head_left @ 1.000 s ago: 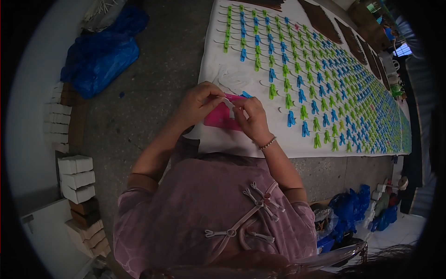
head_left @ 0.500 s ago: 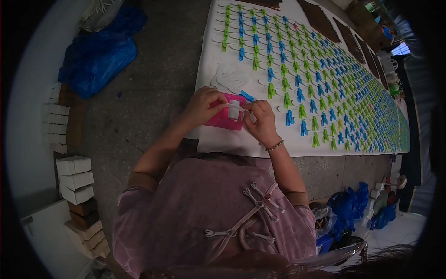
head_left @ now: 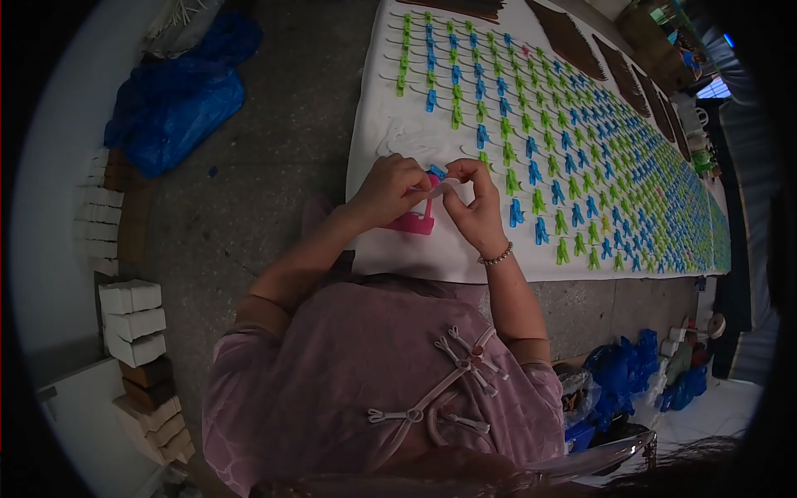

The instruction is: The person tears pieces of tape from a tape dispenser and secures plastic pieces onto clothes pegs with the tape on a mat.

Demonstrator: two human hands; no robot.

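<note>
Right of the pink frame (head_left: 422, 226), clipped cords (head_left: 515, 213) look done; above it, left hand (head_left: 388, 189) and right hand (head_left: 480, 214) firmly pinch an unclipped white strip (head_left: 444, 185).

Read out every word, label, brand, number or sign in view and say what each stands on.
No text can be read anywhere.
Pink plastic frame: no lettering can be made out; the right hand partly hides it.
Green and blue plastic clips: too small to tell.
Stacked white blocks and large blue plastic bag: no marks can be made out.
</note>
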